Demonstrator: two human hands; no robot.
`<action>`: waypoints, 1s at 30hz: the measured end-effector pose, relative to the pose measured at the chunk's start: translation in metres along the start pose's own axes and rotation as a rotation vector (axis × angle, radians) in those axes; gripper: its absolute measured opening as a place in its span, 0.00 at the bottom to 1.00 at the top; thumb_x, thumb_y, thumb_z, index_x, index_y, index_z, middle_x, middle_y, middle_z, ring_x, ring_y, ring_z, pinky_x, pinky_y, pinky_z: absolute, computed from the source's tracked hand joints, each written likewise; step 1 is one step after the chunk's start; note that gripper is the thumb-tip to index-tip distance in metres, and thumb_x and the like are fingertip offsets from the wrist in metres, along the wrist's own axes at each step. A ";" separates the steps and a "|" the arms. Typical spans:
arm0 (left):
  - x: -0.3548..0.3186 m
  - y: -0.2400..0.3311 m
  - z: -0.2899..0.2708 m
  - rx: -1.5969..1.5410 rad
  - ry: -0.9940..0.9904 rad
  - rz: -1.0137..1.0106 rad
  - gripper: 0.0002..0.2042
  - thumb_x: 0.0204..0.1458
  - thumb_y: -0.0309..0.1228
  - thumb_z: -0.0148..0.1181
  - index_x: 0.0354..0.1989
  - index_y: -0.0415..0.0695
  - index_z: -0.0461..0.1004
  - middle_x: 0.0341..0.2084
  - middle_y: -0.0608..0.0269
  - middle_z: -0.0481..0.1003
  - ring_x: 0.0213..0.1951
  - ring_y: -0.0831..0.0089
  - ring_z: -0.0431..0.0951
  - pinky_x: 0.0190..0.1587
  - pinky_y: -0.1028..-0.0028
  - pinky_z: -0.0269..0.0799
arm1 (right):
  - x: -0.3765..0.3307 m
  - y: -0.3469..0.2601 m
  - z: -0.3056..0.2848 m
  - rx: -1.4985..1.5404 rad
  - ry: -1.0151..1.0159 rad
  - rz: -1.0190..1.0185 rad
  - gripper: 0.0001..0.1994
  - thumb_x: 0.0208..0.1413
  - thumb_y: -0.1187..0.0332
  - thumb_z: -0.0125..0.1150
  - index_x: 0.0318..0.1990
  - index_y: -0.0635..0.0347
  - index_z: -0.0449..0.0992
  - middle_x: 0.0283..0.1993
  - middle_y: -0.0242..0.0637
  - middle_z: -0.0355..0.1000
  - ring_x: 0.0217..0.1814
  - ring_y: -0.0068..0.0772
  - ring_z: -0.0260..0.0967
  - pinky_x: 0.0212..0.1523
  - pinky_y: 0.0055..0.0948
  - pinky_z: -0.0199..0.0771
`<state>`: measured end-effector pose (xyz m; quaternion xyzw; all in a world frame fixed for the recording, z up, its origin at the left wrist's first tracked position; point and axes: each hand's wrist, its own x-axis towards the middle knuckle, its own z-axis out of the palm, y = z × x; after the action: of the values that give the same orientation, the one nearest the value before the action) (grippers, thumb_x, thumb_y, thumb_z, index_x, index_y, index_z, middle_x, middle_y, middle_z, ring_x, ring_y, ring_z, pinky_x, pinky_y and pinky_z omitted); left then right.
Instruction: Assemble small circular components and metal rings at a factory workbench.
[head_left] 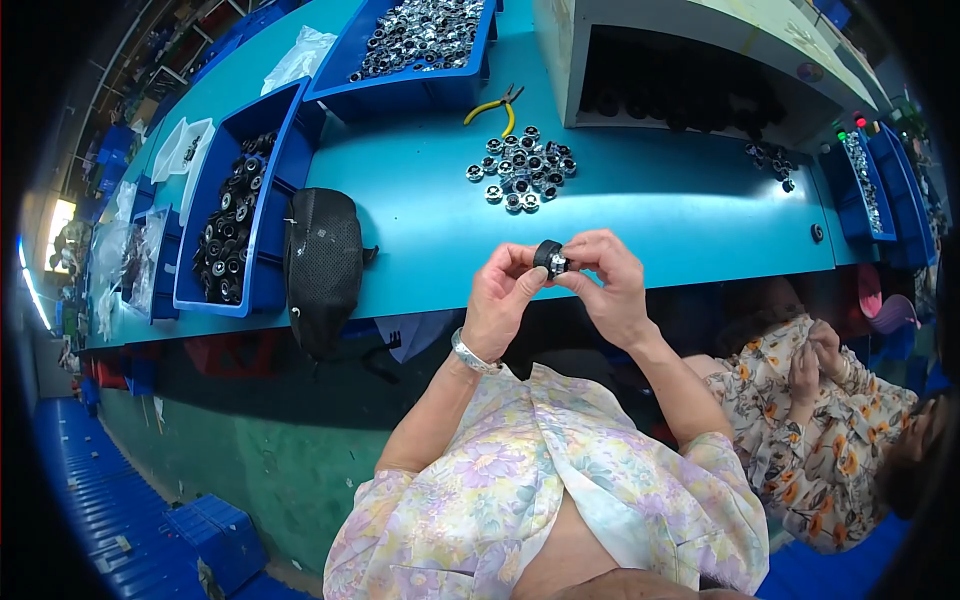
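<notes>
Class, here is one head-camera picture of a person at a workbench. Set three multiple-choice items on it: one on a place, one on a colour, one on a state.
1. Where do the pliers lie?
A. on the table top
B. on the floor
C. in a hand

2. What colour are the plier handles?
A. red
B. yellow
C. green

3. How is the small black part held?
A. by the left hand alone
B. lying loose
C. between both hands

Key: 1 A, they rest beside the loose pile of parts. 2 B, the grips are yellow. 3 C, the right hand pinches it too.
</notes>
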<state>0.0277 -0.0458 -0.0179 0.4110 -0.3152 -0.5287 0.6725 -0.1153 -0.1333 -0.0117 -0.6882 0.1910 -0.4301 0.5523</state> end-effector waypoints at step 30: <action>-0.009 -0.005 0.007 0.619 -0.037 0.192 0.13 0.53 0.24 0.60 0.47 0.35 0.70 0.33 0.62 0.72 0.32 0.77 0.74 0.35 0.77 0.71 | -0.022 0.000 -0.005 0.087 -0.029 0.256 0.14 0.55 0.74 0.59 0.49 0.67 0.71 0.42 0.38 0.71 0.42 0.27 0.72 0.47 0.26 0.74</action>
<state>0.0176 -0.0388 -0.0191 0.5548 -0.5105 -0.3494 0.5564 -0.1311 -0.1203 -0.0202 -0.6396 0.2503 -0.3542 0.6347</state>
